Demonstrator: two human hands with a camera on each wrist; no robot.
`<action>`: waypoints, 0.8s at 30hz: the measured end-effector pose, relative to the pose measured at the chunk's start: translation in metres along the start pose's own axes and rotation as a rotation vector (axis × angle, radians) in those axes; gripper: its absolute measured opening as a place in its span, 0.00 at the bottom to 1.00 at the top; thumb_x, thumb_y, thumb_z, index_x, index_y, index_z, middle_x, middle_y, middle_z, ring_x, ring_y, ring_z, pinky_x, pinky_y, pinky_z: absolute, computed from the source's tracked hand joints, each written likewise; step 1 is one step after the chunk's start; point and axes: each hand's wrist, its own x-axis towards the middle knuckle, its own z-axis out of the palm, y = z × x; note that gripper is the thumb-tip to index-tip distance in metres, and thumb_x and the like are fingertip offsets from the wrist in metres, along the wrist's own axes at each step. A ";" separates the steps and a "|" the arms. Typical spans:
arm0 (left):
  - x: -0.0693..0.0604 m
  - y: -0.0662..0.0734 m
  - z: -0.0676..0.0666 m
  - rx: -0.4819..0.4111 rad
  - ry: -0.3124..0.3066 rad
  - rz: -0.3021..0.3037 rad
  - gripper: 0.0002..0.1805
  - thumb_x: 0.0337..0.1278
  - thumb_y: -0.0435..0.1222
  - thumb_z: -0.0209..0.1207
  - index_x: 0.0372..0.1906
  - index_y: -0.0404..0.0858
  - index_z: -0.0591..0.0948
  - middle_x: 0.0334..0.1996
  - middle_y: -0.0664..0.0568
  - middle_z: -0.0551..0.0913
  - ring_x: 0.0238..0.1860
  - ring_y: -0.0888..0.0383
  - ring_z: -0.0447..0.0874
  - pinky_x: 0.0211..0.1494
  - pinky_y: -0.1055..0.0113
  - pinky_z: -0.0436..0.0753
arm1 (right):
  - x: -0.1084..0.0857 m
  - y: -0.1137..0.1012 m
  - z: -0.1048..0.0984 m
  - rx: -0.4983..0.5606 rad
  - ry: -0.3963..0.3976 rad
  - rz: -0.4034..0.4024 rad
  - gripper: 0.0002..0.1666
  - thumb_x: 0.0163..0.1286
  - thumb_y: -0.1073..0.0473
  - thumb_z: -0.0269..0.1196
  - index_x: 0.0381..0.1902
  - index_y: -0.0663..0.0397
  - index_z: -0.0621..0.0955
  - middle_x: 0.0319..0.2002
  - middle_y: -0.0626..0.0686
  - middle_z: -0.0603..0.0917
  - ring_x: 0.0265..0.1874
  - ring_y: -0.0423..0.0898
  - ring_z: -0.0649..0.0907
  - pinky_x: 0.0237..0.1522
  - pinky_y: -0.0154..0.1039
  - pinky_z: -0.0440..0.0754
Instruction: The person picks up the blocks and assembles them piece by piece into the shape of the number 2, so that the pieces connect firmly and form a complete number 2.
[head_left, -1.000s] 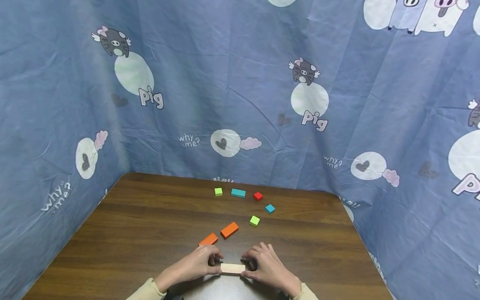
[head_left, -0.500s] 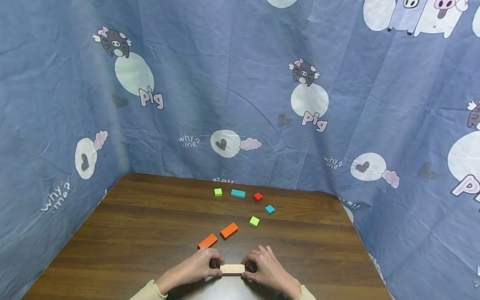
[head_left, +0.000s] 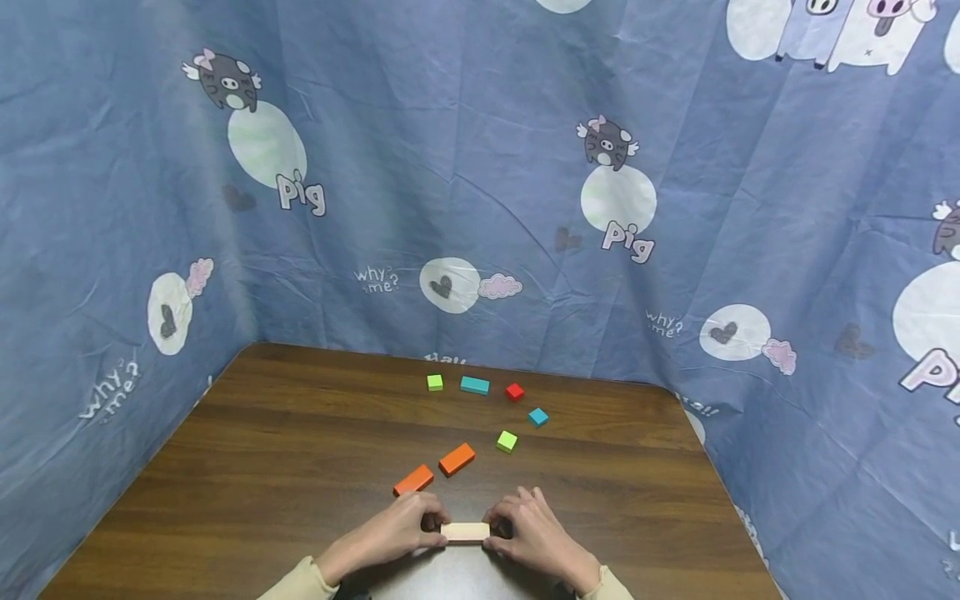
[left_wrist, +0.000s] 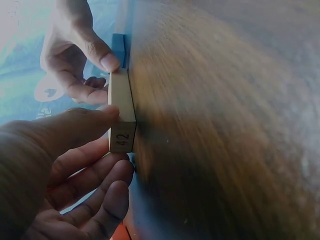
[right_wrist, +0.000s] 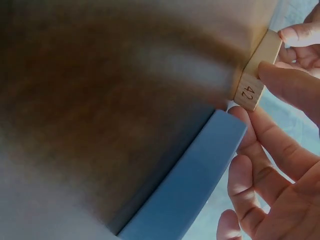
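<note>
A pale wooden block [head_left: 465, 533] lies low in the middle of the head view, between my two hands. My left hand [head_left: 399, 529] pinches its left end, thumb on the near side and fingers on the far side. At the other end my right hand [head_left: 531, 533] pinches it the same way. Both wrist views show the number 42 stamped on the end of the wooden block [left_wrist: 121, 107]. Close by the fingers in the right wrist view is a long blue block [right_wrist: 185, 180], which the head view does not show near the hands.
Two orange blocks [head_left: 457, 459] lie just beyond my left hand. Farther back on the brown table [head_left: 285, 442] are small green [head_left: 507, 442], blue [head_left: 537, 417] and red [head_left: 514, 392] blocks, a turquoise block [head_left: 475, 385] and another green block [head_left: 435, 382]. A blue patterned cloth [head_left: 480, 208] hangs behind.
My left fingers have come in slightly against the wooden block. Hands and block have shifted very slightly away from me; the other blocks stay in place.
</note>
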 end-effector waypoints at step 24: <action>0.012 0.000 0.001 -0.010 0.013 -0.041 0.08 0.50 0.38 0.69 0.36 0.42 0.85 0.26 0.63 0.78 0.28 0.70 0.71 0.30 0.74 0.70 | 0.008 0.009 -0.005 0.027 -0.026 0.037 0.11 0.55 0.46 0.72 0.34 0.39 0.85 0.29 0.34 0.82 0.30 0.32 0.68 0.36 0.33 0.58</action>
